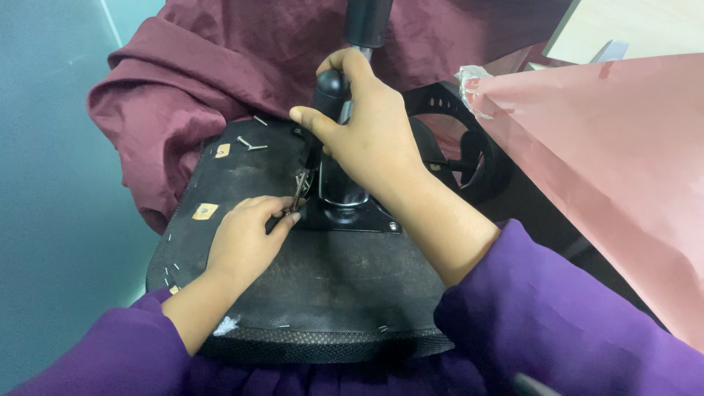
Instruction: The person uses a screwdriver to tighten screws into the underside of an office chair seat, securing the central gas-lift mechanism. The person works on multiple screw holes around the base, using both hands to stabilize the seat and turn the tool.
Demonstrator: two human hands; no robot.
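Fastening step: left hand (246, 238) pinches a bolt (298, 192) at the bracket (352, 216); right hand (367, 125) clenches the handle (330, 92). Next likely needs turning.

Looks like an informal furniture-repair spot, maybe home or small workshop: upturned chair seat (308, 293) with stapled black underlining, loose screws (251, 144), maroon cloth (183, 81) spread underneath, pink plastic sheet (623, 169) alongside.

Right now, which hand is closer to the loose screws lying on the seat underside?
Left. The left hand lies on the black seat base just below the loose screws; the right hand grips the black handle further right.
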